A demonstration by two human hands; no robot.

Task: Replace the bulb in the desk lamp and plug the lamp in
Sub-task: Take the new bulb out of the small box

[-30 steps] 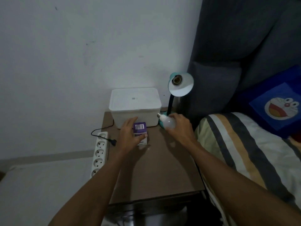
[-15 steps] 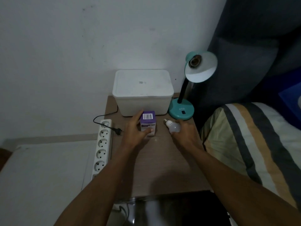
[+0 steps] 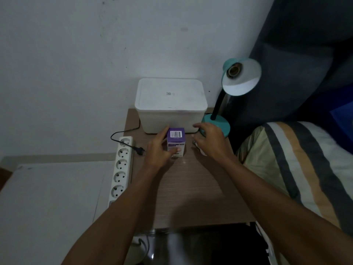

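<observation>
A teal desk lamp [image 3: 219, 121] stands at the back right of the small wooden table [image 3: 191, 192]. Its shade [image 3: 246, 85] tilts toward me and the socket [image 3: 233, 70] is empty. My left hand [image 3: 158, 153] grips a purple bulb box [image 3: 176, 138] that stands upright on the table. A white bulb [image 3: 199, 149] lies on the table right of the box, mostly hidden under my right hand [image 3: 211, 142], whose fingers are spread above it. The lamp's black plug [image 3: 140, 150] lies loose beside a white power strip [image 3: 120, 169].
A white lidded container [image 3: 171, 104] stands against the wall behind the box. The power strip hangs along the table's left edge. A bed with a striped blanket [image 3: 290, 161] and a dark headboard [image 3: 298, 54] border the right side.
My right hand carried the bulb from near the lamp base to the table beside the box and opened its fingers over it. The left hand stayed on the box.
</observation>
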